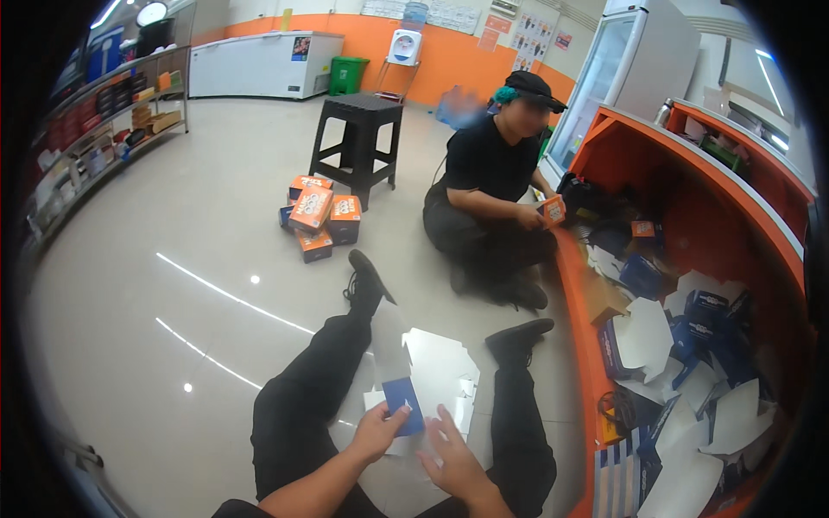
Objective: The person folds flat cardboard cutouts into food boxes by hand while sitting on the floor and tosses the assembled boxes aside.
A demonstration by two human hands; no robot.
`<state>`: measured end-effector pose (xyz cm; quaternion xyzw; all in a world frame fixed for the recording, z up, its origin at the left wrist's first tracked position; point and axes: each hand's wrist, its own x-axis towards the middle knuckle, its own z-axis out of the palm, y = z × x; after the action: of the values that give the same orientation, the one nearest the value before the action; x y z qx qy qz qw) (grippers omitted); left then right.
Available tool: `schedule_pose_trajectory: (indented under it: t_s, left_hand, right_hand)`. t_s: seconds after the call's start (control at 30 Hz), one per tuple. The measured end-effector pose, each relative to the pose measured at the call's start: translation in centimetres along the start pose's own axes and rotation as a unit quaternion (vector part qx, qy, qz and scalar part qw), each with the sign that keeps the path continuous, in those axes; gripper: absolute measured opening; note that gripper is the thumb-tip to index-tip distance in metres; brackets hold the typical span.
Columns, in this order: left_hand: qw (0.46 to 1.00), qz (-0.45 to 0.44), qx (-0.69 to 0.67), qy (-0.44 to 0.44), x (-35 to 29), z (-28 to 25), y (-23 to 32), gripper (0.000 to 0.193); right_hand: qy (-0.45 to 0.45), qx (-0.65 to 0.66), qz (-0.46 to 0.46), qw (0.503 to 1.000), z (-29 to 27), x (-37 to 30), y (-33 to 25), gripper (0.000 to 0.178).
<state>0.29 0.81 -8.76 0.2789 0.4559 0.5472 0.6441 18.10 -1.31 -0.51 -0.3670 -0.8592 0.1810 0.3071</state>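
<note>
I sit on the floor, legs spread. My left hand (pixel 378 433) pinches the blue panel (pixel 402 404) of a partly folded cardboard box, thumb on top; its pale upper flap is smeared by motion. Just right of that panel, my right hand (pixel 452 459) has its fingers apart and appears to hold nothing. Between my legs lies flat white die-cut cardboard (pixel 447 373) with notched edges, partly behind the box. Whether the two pieces are joined, I cannot tell.
Several orange-and-blue boxes (pixel 313 211) are piled by a black stool (pixel 356 142). A person (pixel 492 164) sits across from me holding an orange box (pixel 551 211). At right, an orange counter (pixel 577 298) holds many blue boxes and white cardboard pieces. Metal shelving (pixel 112 129) stands at left.
</note>
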Motion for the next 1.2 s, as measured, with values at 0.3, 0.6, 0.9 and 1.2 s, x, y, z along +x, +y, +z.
schedule_pose_trajectory:
  t_s: [0.3, 0.6, 0.9, 1.2]
  left_hand:
    - [0.988, -0.019, -0.120, -0.095, 0.7, -2.8, 0.3, 0.028]
    - [0.966, -0.004, -0.096, -0.238, 0.3, -2.1, -1.1, 0.031]
    - [0.979, 0.028, -0.063, -0.192, -0.5, -1.3, -0.9, 0.032]
    - [0.974, 0.093, -0.026, -0.204, -1.0, -0.3, -1.7, 0.031]
  right_hand:
    - [0.072, 0.088, -0.117, 0.987, 1.3, -0.7, 3.6, 0.039]
    - [0.098, -0.018, -0.074, 0.992, 3.0, -1.2, 4.7, 0.046]
    - [0.089, 0.042, -0.102, 0.990, 2.4, -1.2, 5.5, 0.040]
    - [0.156, -0.033, -0.062, 0.985, 3.4, -1.5, 4.4, 0.036]
